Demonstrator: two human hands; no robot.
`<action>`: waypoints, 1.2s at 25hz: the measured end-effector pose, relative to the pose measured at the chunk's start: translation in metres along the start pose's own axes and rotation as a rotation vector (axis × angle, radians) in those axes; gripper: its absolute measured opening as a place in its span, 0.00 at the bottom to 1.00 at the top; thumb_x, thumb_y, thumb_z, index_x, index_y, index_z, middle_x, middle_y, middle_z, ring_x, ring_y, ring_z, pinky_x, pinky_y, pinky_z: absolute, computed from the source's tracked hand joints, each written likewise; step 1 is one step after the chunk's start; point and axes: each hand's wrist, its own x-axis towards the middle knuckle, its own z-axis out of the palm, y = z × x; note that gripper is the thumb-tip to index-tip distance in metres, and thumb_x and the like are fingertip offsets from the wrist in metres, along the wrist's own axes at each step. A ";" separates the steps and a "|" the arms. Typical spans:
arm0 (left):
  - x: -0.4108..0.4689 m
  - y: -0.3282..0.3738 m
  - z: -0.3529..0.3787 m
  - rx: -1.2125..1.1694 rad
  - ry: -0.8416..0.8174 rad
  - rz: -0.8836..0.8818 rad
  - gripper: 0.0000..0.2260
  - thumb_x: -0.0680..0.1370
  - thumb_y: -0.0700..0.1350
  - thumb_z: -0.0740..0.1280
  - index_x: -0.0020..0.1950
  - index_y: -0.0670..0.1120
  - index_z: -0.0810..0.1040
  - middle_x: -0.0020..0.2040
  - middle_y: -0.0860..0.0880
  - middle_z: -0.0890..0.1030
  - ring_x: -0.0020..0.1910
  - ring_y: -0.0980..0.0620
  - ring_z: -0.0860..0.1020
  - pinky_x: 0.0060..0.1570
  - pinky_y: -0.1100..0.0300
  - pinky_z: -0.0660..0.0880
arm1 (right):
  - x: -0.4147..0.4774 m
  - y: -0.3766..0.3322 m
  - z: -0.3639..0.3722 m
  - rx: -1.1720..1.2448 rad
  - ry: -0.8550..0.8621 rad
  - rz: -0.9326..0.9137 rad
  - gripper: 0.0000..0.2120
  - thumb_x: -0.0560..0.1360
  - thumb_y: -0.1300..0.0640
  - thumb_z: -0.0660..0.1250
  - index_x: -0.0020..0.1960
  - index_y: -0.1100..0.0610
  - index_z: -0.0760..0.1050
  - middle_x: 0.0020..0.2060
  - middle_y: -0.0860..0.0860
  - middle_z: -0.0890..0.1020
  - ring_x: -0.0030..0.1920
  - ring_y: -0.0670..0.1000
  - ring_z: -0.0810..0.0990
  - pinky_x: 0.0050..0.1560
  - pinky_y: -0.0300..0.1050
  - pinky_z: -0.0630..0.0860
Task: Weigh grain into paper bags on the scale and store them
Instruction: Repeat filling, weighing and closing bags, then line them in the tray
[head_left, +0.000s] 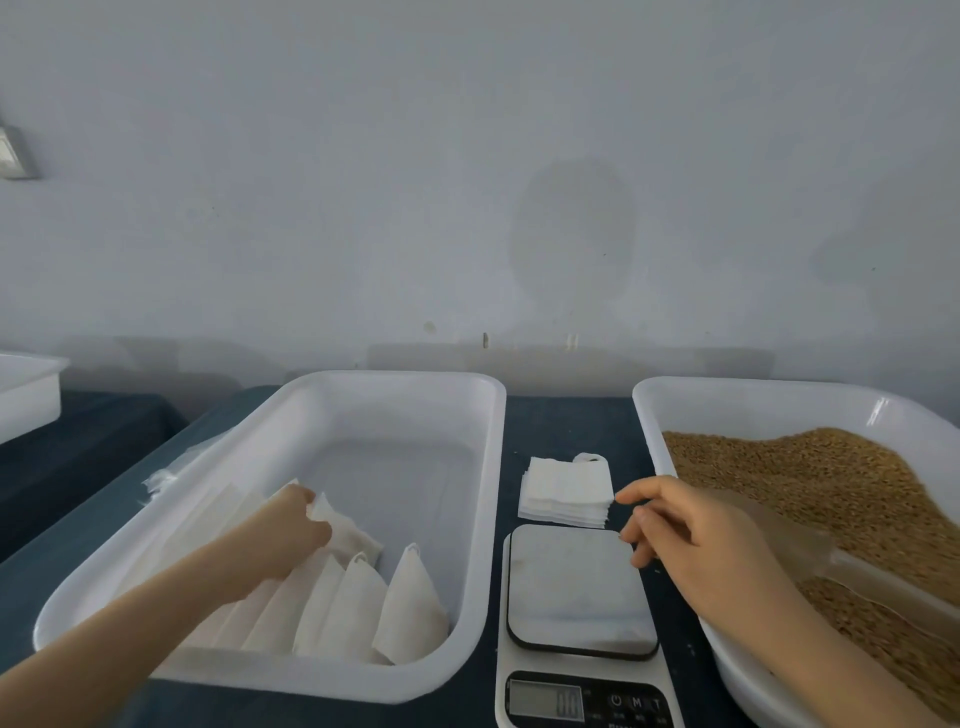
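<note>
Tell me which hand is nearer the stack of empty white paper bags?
Right. The right hand is beside the stack; the left hand is inside the white plastic tub.

scale display (545, 701) unreadable, grain tray (753, 397) cropped

Field log, head view. I note a white storage tub (496, 493) left of centre. A row of filled paper bags (363, 608) leans along its near end, white, with pointed tops and small loops. One more filled bag (343, 525) sits above the row, gripped by the left hand (291, 530). The stack of empty bags (563, 491), flat and square, lies just behind the digital scale (579, 587), which has a grey platform and display digits too blurred for me to read. Brown grain (831, 483) heaps in the grain tub (753, 395) at right, with a translucent scoop (810, 551) lying on it.
</note>
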 end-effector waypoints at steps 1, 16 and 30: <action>-0.003 0.006 -0.003 0.145 0.066 0.076 0.21 0.79 0.41 0.61 0.71 0.43 0.62 0.55 0.42 0.78 0.48 0.43 0.78 0.47 0.56 0.75 | 0.000 0.001 0.001 -0.013 -0.011 -0.005 0.10 0.78 0.63 0.61 0.49 0.50 0.76 0.33 0.43 0.81 0.34 0.41 0.80 0.35 0.31 0.73; 0.021 0.208 0.151 0.939 -0.166 0.695 0.14 0.81 0.43 0.63 0.65 0.38 0.72 0.57 0.42 0.76 0.57 0.43 0.77 0.57 0.53 0.74 | 0.007 0.007 0.006 0.013 -0.048 -0.007 0.12 0.79 0.61 0.60 0.46 0.45 0.76 0.35 0.45 0.81 0.32 0.42 0.80 0.36 0.33 0.75; 0.036 0.197 0.166 0.914 -0.125 0.724 0.10 0.79 0.37 0.63 0.60 0.39 0.75 0.47 0.44 0.73 0.51 0.44 0.78 0.48 0.56 0.73 | 0.011 0.011 0.011 -0.024 -0.040 -0.062 0.12 0.78 0.60 0.60 0.47 0.44 0.76 0.34 0.42 0.80 0.32 0.45 0.78 0.36 0.42 0.77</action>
